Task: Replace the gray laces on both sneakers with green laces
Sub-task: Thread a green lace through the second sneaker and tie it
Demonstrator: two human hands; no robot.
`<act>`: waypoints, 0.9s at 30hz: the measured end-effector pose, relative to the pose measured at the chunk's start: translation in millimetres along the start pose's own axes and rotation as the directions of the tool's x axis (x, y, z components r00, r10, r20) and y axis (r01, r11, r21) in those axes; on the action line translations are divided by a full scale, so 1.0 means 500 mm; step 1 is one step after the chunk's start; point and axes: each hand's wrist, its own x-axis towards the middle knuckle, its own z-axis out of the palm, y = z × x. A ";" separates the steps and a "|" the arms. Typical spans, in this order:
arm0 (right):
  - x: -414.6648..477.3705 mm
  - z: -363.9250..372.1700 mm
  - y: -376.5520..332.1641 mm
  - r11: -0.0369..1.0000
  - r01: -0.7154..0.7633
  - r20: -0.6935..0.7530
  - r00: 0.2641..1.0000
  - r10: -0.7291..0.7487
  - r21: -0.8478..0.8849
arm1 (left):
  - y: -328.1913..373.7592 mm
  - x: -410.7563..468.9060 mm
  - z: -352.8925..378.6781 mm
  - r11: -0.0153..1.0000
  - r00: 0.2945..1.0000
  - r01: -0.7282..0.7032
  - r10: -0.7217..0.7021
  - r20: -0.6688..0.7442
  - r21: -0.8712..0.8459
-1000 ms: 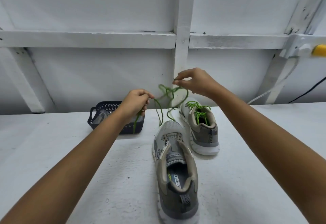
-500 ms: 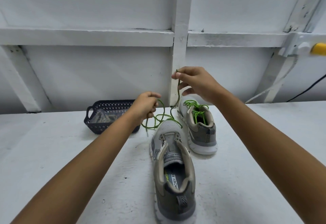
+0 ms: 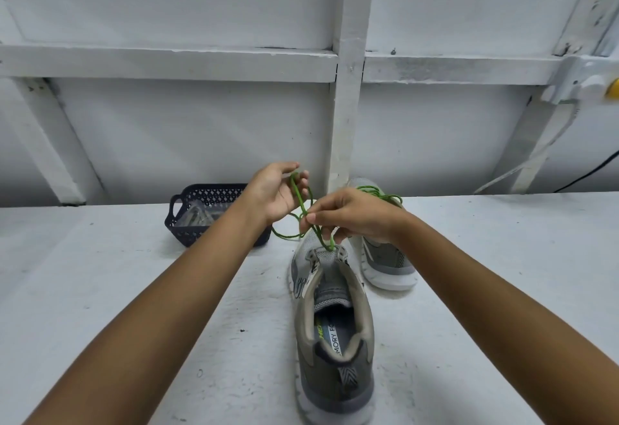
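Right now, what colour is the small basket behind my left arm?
Dark navy, nearly black, with a perforated lattice wall: the basket shows best in the head view.

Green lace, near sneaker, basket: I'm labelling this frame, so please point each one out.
green lace (image 3: 302, 205), head view, strand between the hands.
near sneaker (image 3: 335, 387), head view, heel.
basket (image 3: 176, 207), head view, left handle.

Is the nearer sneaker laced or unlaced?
Unlaced: the near sneaker shows bare eyelets; the green lace is held above its toe by both hands.

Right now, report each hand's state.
Left hand: closed around a loop of the thin green shoelace.
Right hand: pinching the same lace.
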 end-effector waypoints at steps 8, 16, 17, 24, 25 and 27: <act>0.004 -0.027 0.003 0.970 0.080 -0.266 0.964 -0.016 0.231 | -0.052 -0.045 -0.037 0.828 0.991 -0.123 0.133 0.021 0.547; 0.010 -0.016 0.015 0.953 0.096 -0.263 0.965 -0.018 0.288 | -0.063 -0.070 -0.027 0.914 0.995 -0.038 -0.002 0.097 0.404; 0.010 -0.014 0.015 0.952 0.098 -0.263 0.965 -0.019 0.291 | -0.064 -0.069 -0.026 0.920 0.996 -0.040 0.007 0.085 0.391; 0.007 -0.022 0.020 0.992 0.038 -0.508 0.861 0.031 0.124 | -0.079 -0.061 -0.047 0.915 0.997 -0.064 0.072 -0.005 0.399; 0.005 -0.034 0.022 0.995 0.027 -0.583 0.812 0.036 0.099 | -0.084 -0.058 -0.056 0.914 0.995 -0.069 0.091 -0.035 0.401; -0.002 -0.061 0.029 0.999 0.018 -0.678 0.735 0.016 0.044 | -0.096 -0.053 -0.077 0.913 0.987 -0.075 0.124 -0.098 0.401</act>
